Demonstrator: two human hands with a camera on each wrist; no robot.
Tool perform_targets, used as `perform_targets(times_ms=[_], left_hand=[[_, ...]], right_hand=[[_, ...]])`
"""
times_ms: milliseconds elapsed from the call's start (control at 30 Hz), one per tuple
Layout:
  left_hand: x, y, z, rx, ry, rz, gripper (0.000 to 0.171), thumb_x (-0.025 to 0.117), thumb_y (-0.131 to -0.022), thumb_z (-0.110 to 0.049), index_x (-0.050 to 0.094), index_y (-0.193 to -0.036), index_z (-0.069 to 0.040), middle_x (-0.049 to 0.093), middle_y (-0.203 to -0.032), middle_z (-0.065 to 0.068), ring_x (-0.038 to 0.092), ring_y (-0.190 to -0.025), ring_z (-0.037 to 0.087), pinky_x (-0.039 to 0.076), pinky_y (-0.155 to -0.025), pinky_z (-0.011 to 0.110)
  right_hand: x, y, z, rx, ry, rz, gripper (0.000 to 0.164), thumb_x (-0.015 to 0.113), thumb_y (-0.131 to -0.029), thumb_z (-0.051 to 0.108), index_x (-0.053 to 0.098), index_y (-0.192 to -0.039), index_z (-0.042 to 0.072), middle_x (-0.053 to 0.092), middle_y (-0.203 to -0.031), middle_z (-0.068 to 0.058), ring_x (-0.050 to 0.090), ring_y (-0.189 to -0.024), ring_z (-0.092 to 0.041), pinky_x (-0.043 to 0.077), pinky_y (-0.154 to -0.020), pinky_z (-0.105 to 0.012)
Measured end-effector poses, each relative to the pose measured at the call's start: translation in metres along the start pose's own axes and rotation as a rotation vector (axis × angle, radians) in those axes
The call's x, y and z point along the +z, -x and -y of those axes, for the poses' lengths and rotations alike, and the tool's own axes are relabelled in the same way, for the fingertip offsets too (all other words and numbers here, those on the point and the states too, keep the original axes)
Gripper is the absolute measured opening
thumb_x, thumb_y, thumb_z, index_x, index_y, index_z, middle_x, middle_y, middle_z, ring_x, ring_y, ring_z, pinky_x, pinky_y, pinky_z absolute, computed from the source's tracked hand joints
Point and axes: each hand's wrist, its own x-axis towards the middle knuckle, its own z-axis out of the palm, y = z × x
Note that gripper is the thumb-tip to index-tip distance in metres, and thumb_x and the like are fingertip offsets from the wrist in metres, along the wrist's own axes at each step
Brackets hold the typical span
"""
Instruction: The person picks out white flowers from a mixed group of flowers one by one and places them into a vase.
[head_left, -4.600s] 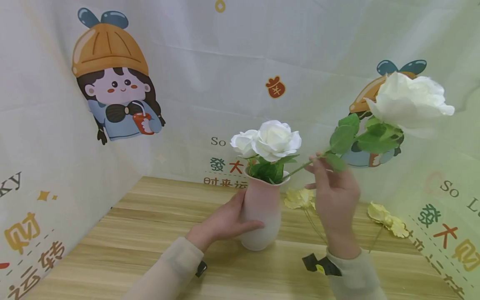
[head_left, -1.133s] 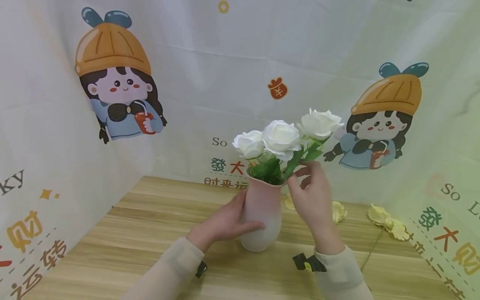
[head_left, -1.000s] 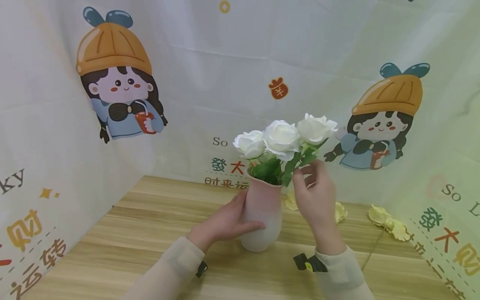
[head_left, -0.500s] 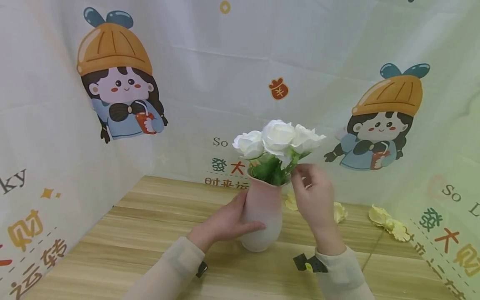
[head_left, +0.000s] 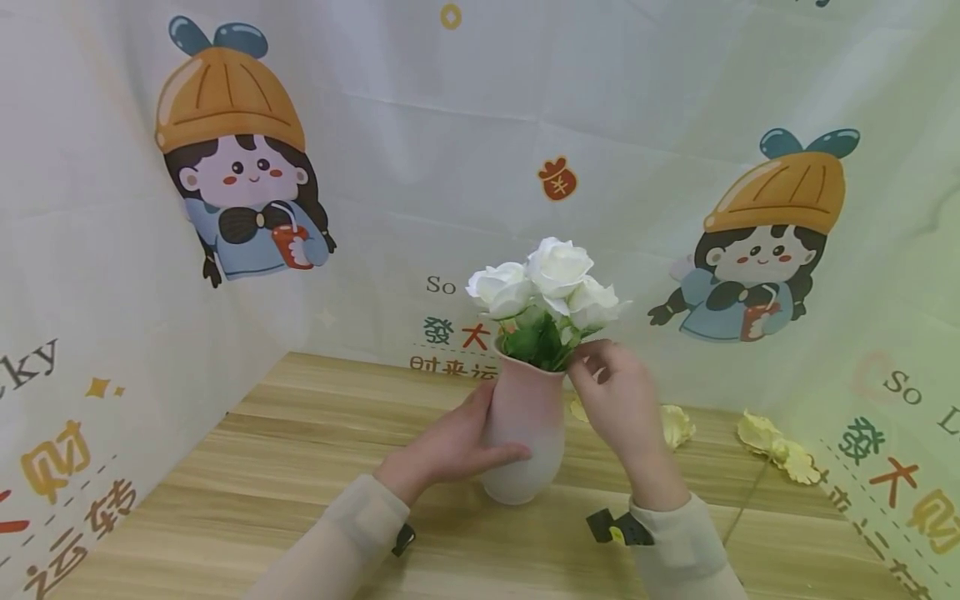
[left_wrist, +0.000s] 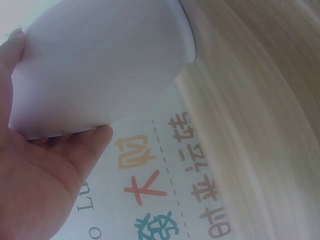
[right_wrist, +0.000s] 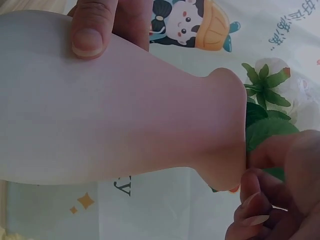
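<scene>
A pink-and-white vase (head_left: 536, 425) stands upright on the table. My left hand (head_left: 450, 442) grips its side, with the thumb across the front; the left wrist view shows its fingers curved round the vase (left_wrist: 100, 70). Three white artificial roses rise from the mouth: a left rose (head_left: 501, 289), a middle rose (head_left: 558, 267) and a lower right rose (head_left: 592, 302). At the right of the rim, my right hand (head_left: 622, 404) pinches the right rose low on its stem. Its fingertips are close against the rim in the right wrist view, where the pinched stem is hidden.
Yellow flowers (head_left: 677, 427) lie on the wooden table (head_left: 262, 467) behind my right hand, partly hidden. More yellow flowers (head_left: 780, 446) with thin stems lie farther right. A printed cloth (head_left: 420, 167) hangs behind and at both sides.
The right rose, first held out to the right with its stem at the rim, has moved left and down into the vase beside the others. My left hand stays on the vase.
</scene>
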Motion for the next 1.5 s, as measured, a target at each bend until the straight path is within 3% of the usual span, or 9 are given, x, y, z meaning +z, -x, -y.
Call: perform_targets(times_ms=[133, 333, 700, 1100, 1500], left_hand=[[0.000, 0.000, 0.001, 0.003, -0.002, 0.000, 0.108, 0.069, -0.082, -0.067, 0.017, -0.153, -0.004, 0.046, -0.133, 0.010, 0.051, -0.110, 0.017, 0.049, -0.094, 0.041], [0.000, -0.001, 0.001, 0.008, -0.001, -0.003, 0.107, 0.069, -0.082, -0.067, 0.018, -0.152, -0.004, 0.046, -0.131, 0.009, 0.051, -0.109, 0.016, 0.049, -0.093, 0.041], [0.000, 0.000, 0.001, 0.012, 0.003, -0.008, 0.106, 0.071, -0.082, -0.064, 0.019, -0.151, -0.004, 0.047, -0.130, 0.009, 0.052, -0.108, 0.016, 0.049, -0.093, 0.040], [0.000, -0.001, 0.003, 0.011, 0.011, -0.011, 0.107, 0.070, -0.081, -0.066, 0.019, -0.151, -0.004, 0.048, -0.128, 0.008, 0.053, -0.106, 0.014, 0.050, -0.091, 0.039], [0.003, -0.002, 0.002, 0.012, 0.010, 0.002, 0.109, 0.069, -0.081, -0.068, 0.018, -0.152, -0.004, 0.049, -0.129, 0.009, 0.053, -0.108, 0.015, 0.050, -0.092, 0.039]], right_hand=[[0.001, 0.001, 0.000, 0.045, -0.077, -0.063, 0.022, 0.062, -0.093, 0.028, 0.065, -0.106, 0.010, 0.061, -0.078, -0.001, 0.051, -0.067, -0.017, 0.043, -0.056, -0.034], [0.003, 0.001, 0.002, 0.016, -0.108, -0.124, 0.041, 0.070, -0.091, 0.045, 0.065, -0.109, 0.008, 0.061, -0.073, -0.001, 0.051, -0.063, -0.016, 0.043, -0.052, -0.033], [0.008, 0.001, 0.001, -0.042, -0.094, -0.151, 0.008, 0.069, -0.095, 0.017, 0.068, -0.096, 0.009, 0.059, -0.066, -0.001, 0.051, -0.057, -0.015, 0.043, -0.049, -0.034], [0.011, -0.001, -0.001, -0.081, -0.074, -0.105, 0.005, 0.067, -0.093, 0.013, 0.068, -0.091, 0.008, 0.062, -0.070, -0.002, 0.053, -0.060, -0.015, 0.046, -0.052, -0.034], [0.003, 0.003, -0.002, 0.024, -0.074, -0.054, 0.009, 0.065, -0.094, 0.020, 0.067, -0.097, 0.011, 0.064, -0.077, -0.002, 0.054, -0.065, -0.016, 0.047, -0.054, -0.034]])
